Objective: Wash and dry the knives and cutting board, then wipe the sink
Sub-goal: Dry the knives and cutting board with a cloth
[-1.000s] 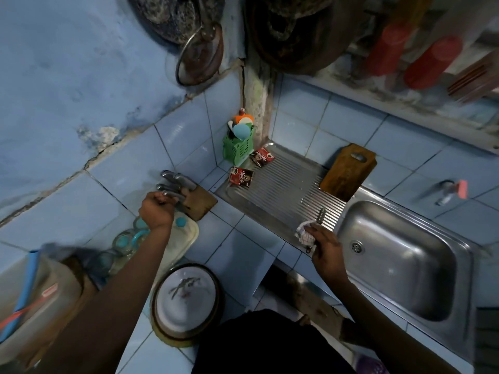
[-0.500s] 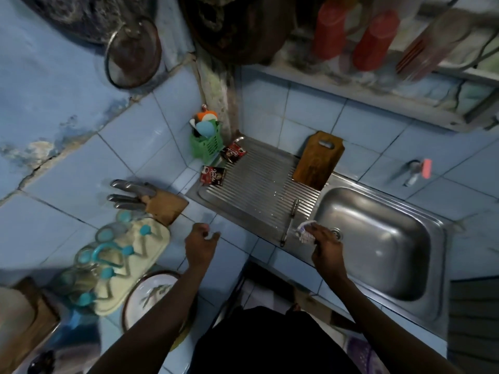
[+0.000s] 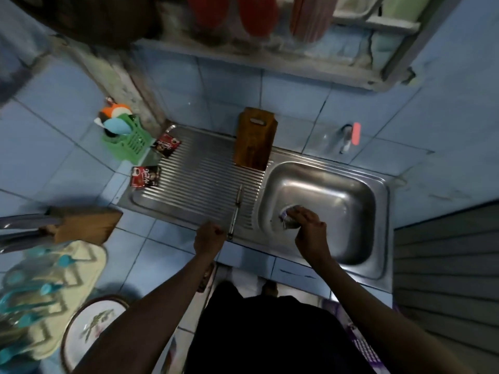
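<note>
My right hand [image 3: 307, 228] grips a crumpled cloth [image 3: 288, 220] against the left inner wall of the steel sink [image 3: 334, 211]. My left hand [image 3: 209, 236] is a loose fist at the front edge of the ribbed drainboard [image 3: 199, 184], just left of a knife [image 3: 235, 211] that lies there; it holds nothing that I can see. A brown wooden cutting board [image 3: 255, 139] leans upright against the tiled wall behind the drainboard. At the far left a wooden knife block [image 3: 86, 224] holds several steel-handled knives [image 3: 21, 228].
Two red sachets [image 3: 145, 176] lie at the drainboard's left end beside a green basket [image 3: 129, 139]. A tap with a red handle [image 3: 351, 137] juts from the wall. A cream rack with teal utensils [image 3: 51, 287] and a lidded plate [image 3: 91, 330] sit on the left counter.
My left hand left the knife block and came to the drainboard's front edge. My right hand let go of the knife and carried the cloth down into the sink basin.
</note>
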